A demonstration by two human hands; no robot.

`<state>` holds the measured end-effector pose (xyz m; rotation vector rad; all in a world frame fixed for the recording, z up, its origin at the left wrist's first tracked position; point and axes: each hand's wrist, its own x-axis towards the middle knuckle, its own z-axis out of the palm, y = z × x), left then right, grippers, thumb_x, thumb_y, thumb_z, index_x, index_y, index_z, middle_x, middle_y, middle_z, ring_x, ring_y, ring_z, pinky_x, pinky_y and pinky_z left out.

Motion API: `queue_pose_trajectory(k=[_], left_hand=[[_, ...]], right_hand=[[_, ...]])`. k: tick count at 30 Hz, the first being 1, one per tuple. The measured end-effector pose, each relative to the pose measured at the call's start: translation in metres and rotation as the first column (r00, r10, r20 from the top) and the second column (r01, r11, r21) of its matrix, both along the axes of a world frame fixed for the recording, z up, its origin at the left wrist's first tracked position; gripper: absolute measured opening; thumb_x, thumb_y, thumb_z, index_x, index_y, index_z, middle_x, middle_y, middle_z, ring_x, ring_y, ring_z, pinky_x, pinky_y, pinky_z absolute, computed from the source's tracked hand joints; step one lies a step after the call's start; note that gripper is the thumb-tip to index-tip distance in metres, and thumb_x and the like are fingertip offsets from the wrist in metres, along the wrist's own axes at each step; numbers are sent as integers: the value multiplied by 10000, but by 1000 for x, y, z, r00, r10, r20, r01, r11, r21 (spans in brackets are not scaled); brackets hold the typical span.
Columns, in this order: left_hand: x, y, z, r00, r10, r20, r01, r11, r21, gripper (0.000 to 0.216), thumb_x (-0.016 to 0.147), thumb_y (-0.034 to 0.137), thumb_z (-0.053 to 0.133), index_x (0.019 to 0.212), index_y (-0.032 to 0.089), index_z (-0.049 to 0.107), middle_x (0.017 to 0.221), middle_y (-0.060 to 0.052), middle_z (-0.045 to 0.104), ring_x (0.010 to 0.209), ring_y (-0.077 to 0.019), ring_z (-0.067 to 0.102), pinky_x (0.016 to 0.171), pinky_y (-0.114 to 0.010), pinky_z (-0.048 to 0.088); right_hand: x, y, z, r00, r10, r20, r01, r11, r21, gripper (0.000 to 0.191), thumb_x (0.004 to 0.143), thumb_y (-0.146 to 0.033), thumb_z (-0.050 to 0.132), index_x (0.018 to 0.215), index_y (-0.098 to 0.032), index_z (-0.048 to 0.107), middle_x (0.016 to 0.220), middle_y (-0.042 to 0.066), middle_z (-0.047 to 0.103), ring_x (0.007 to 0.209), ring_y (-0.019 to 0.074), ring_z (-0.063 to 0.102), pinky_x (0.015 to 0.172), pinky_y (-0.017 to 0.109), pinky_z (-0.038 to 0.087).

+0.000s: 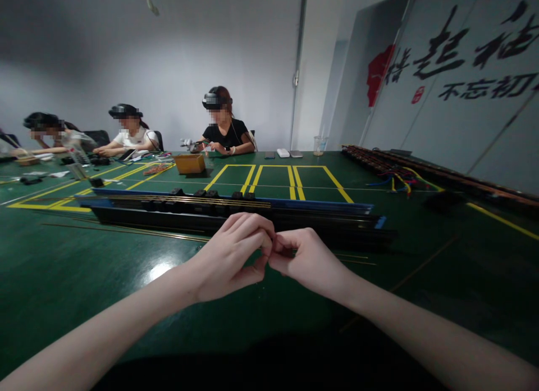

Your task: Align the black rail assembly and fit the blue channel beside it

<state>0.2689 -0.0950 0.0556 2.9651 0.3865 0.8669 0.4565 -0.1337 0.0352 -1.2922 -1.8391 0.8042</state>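
My left hand (pixel 240 256) and my right hand (pixel 305 262) meet fingertip to fingertip above the near side of the green table (pixel 101 301). Both are closed in a pinch, and whatever lies between the fingers is too small or hidden to make out. Just beyond them a long dark rail with blue edges (pixel 126 215) lies across the table. Several black blocks (pixel 206 194) sit along it, with thin brass-coloured rods (pixel 168 200) running over the top. More thin rods (pixel 138 230) lie on the table in front of the rail, partly behind my hands.
An orange box (pixel 190 164) stands beyond the rail, near a seated person in black (pixel 229 127). Two more people sit at the far left. Dark long strips (pixel 429 169) and coloured wires (pixel 400 180) lie at the right. A clear cup (pixel 320 145) stands at the back edge.
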Motion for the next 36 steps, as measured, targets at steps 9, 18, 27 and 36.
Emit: queue_pose_trajectory(k=[9,18,27,36], left_hand=[[0,-6,5,999,-27,24,27,999,-23,133,826,73,487,886,192,493,1055,-32,561,1081,-162,521,977,-312,378],[-16,32,14,958,168,234,-183,982,45,126,892,275,588,840,183,519,1007,-40,613,981,-174,573,878,-315,433],[-86,190,22,765,622,-168,-612,783,111,354,858,455,422,864,186,651,952,-60,657,868,-217,611,780,-291,440],[-109,257,0,419,721,-553,-842,536,62,577,835,585,307,1018,222,716,1026,-102,687,961,-289,631,782,-319,469]], right_hand=[[3,2,2,999,-31,41,28,997,74,199,737,-263,597,575,-175,522,575,-32,495,592,104,454,545,235,320],[28,28,8,988,-151,-28,151,927,344,52,722,-169,551,738,-190,596,795,6,641,638,119,542,593,247,413],[102,104,4,895,-373,245,273,891,362,141,719,-181,479,689,-190,616,827,42,683,803,186,620,758,301,464],[165,140,-8,827,-228,514,262,965,7,176,717,-292,601,786,-200,734,894,63,727,863,229,652,809,318,480]])
